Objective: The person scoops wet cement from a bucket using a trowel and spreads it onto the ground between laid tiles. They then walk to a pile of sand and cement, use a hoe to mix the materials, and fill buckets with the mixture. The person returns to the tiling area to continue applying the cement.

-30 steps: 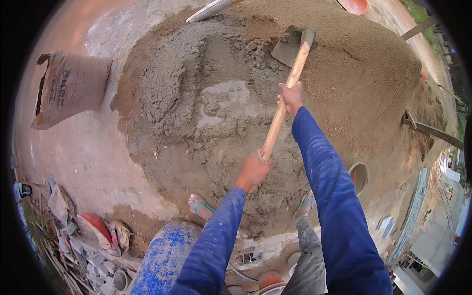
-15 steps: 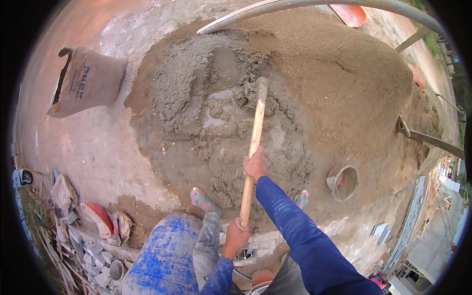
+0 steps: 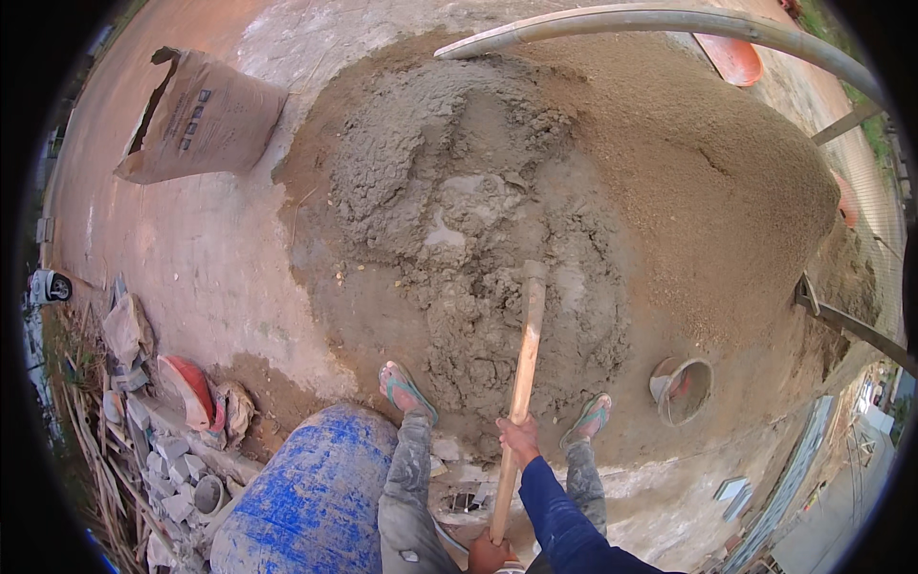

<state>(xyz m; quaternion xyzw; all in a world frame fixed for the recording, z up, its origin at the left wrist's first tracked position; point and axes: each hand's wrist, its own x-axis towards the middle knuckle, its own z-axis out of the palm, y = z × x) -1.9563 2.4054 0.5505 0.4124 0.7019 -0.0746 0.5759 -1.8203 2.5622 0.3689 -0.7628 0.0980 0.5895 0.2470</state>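
Observation:
A hoe (image 3: pixel 526 354) with a pale wooden handle points away from me, its head down in the wet grey mortar (image 3: pixel 402 172) between my feet and the far side of the mixed patch; the blade is hidden. My right hand (image 3: pixel 519 440) is closed round the middle of the handle. My left hand (image 3: pixel 488 553) is closed near the lower end, at the bottom edge of the view. My sandaled feet (image 3: pixel 405 390) stand either side of the mortar. A grey bucket (image 3: pixel 696 390) stands right of my right foot.
A large sand pile (image 3: pixel 717 210) lies right. A curved grey pipe (image 3: pixel 650 17) arches over the far side. A torn paper sack (image 3: pixel 210 120) stands upper left. A blue drum (image 3: pixel 296 497) is beside my left leg, with rubble (image 3: pixel 177 469) left of it. A wooden plank (image 3: pixel 851 330) juts at right.
I have pulled the hoe from beside the sand at upper right back toward me through the mortar. Both hands and the hoe head sit lower, and my forearms are drawn in.

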